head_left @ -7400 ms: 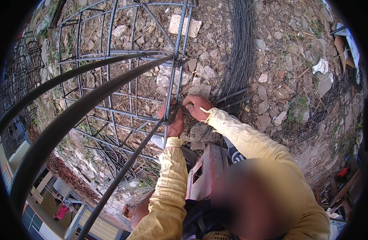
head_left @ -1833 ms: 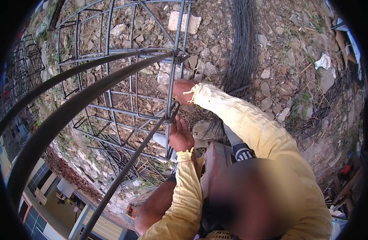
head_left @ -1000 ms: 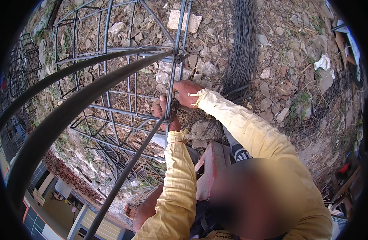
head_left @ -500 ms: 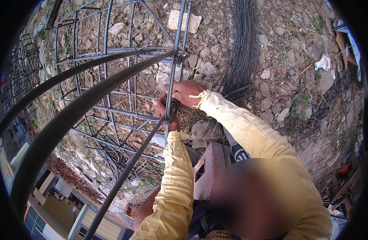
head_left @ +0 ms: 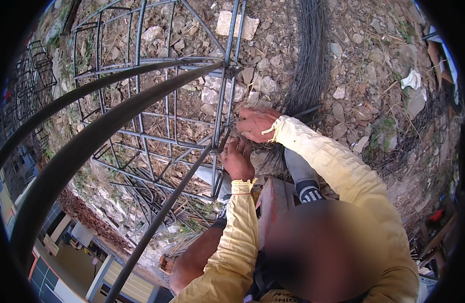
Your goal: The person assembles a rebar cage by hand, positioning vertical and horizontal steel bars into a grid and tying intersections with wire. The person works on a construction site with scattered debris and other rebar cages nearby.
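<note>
A cage of steel reinforcing bars stands in front of me, its bars crossing at a corner joint. Just right of that joint is my left hand, palm partly up and fingers bent in; anything between them is too small to make out. Slightly farther off, my right hand has its knuckles up and fingers curled, close to the cage's upright bars but apart from them. Whether it grips a thin wire is hidden. Both yellow sleeves reach in from below.
Long dark bars sweep from the cage toward the lower left. A bundle of thin wire lies on rubble beyond my right hand. A pale block sits at the far side. Below my hands is a worn reddish object.
Both hands have drawn back from the upright bars to the right, the left one also nearer me. The left hand has come out from behind the bar and turned.
</note>
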`<state>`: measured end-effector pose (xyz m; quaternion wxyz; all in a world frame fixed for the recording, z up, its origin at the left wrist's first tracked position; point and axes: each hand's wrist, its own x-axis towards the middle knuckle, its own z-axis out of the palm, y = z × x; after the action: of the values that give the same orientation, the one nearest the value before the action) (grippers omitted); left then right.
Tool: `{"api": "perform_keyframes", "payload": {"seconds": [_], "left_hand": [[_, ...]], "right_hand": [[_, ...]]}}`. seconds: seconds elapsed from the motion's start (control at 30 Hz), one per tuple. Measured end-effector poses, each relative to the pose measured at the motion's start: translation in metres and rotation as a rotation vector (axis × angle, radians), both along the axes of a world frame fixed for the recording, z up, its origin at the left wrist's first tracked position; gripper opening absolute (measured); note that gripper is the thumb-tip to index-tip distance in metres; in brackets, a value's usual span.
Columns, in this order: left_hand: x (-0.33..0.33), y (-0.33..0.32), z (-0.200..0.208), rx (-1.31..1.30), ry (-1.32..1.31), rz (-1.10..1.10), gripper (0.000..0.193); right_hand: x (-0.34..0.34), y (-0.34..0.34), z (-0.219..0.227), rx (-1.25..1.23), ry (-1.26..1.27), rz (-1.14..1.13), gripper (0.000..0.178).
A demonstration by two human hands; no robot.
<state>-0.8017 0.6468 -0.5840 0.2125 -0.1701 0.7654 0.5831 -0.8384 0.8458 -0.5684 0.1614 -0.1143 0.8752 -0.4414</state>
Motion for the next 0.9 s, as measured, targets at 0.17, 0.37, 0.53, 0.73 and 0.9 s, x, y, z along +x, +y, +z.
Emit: {"api": "perform_keyframes", "payload": {"seconds": [0.17, 0.37, 0.53, 0.73, 0.9], "left_hand": [[-0.010, 0.047, 0.028, 0.511, -0.488, 0.518, 0.031], [-0.022, 0.036, 0.019, 0.474, -0.510, 0.458, 0.032], [-0.038, 0.027, 0.012, 0.336, -0.590, 0.383, 0.036], [-0.039, 0.015, 0.032, 0.068, -0.561, 0.358, 0.019], [-0.045, -0.010, 0.009, 0.256, -0.522, 0.517, 0.017]], "right_hand": [[0.010, -0.006, 0.005, 0.051, 0.076, -0.047, 0.017], [0.012, -0.006, 0.004, 0.086, 0.057, -0.004, 0.017], [0.007, -0.004, 0.001, -0.075, -0.049, -0.070, 0.027], [-0.009, 0.008, 0.013, -0.178, -0.132, -0.220, 0.031], [0.001, -0.004, 0.001, -0.110, -0.193, -0.216, 0.029]]}}
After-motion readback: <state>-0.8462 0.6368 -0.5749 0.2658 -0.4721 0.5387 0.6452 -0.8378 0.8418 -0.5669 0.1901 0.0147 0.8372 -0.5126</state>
